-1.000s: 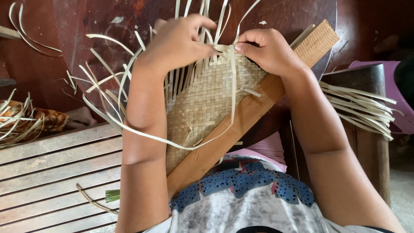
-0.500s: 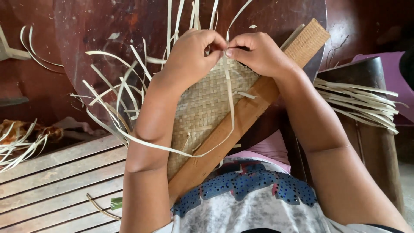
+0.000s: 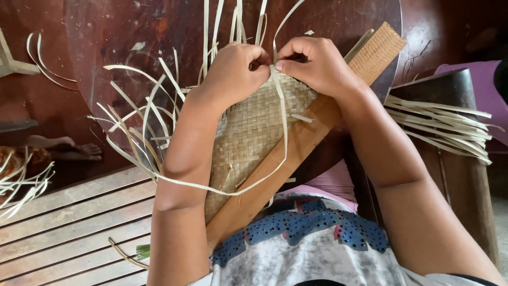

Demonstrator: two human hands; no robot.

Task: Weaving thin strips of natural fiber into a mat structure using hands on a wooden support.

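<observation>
Straw-coloured woven mat (image 3: 254, 137), plaited from flat pale strips in a tight check, propped aslant on a reddish-brown wooden board (image 3: 296, 153) that runs from the lap up toward the top right. Unfinished: loose strip ends fanning out from the left edge and standing up from the top edge; a few short stubs poking from the woven face.

Change since half a second ago: both hands drawn closer together at the mat's top edge, left hand now meeting the right over one spot; thumbs and forefingers nearly touching. Compared with a second ago, left hand shifted from a flat spread over the upright strips to a tight pinch. Judged to mark a single strip being tucked or pulled snug at the working edge.

Left hand (image 3: 233, 71): grip clenched, fingertips pinched on the strips at the top edge.
Right hand (image 3: 317, 66): grip clenched, thumb and forefinger grasping the upper end of a long loose strip (image 3: 283, 132). Said strip running down across the woven face, then curving left in a wide loop under the left forearm.

Surroundings: round dark-red surface (image 3: 132, 42) behind the mat; bundle of spare pale strips (image 3: 439, 127) lying on a dark wooden stand at right, well apart from the hands; slatted wooden floor (image 3: 63, 222) lower left; further loose strips (image 3: 21, 185) at far left; a bare foot (image 3: 74, 151) of another person at left edge, not engaged with the mat.
</observation>
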